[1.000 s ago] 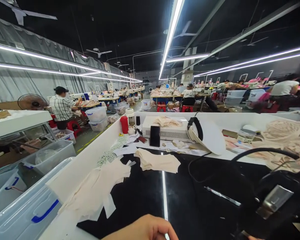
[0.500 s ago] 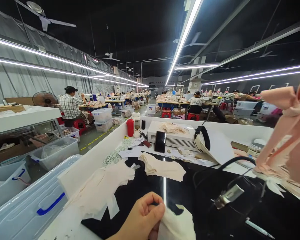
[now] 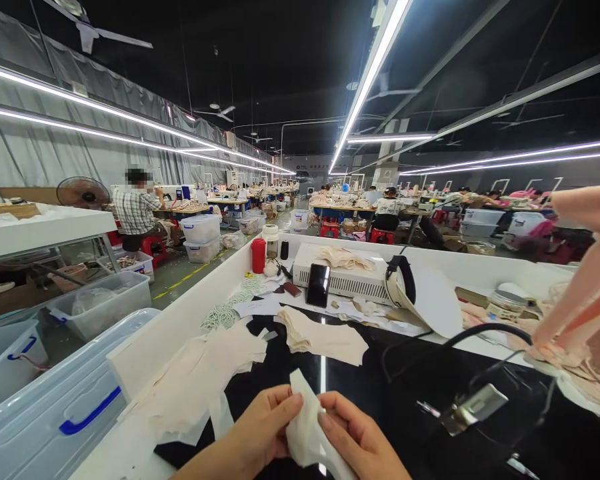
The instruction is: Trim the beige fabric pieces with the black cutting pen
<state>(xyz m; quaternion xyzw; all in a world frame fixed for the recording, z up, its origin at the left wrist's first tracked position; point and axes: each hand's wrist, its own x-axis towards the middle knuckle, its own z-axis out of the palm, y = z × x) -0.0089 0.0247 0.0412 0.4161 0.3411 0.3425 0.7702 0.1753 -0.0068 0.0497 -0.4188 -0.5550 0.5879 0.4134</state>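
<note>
At the bottom of the view, my left hand (image 3: 260, 430) and my right hand (image 3: 363, 437) both pinch a small cream fabric piece (image 3: 305, 430), held up between them over the black glossy worktable (image 3: 365, 393). A stack of cream fabric pieces (image 3: 323, 337) lies beyond my hands. More cream cut pieces (image 3: 200, 377) are spread to the left, on the table's white edge. Pink fabric (image 3: 587, 287) hangs at the right, close to the camera.
A black cable and a metal clip (image 3: 473, 407) lie at the right. Farther back stand a white box (image 3: 345, 277) with a phone (image 3: 319, 285) leaning on it, a red bottle (image 3: 258, 255) and a headband (image 3: 400, 280). Clear plastic bins (image 3: 55, 407) line the left. Other people work at distant tables.
My right hand has come into view and taken hold of the cream piece beside my left hand. The piece is now raised upright. The view has shifted slightly.
</note>
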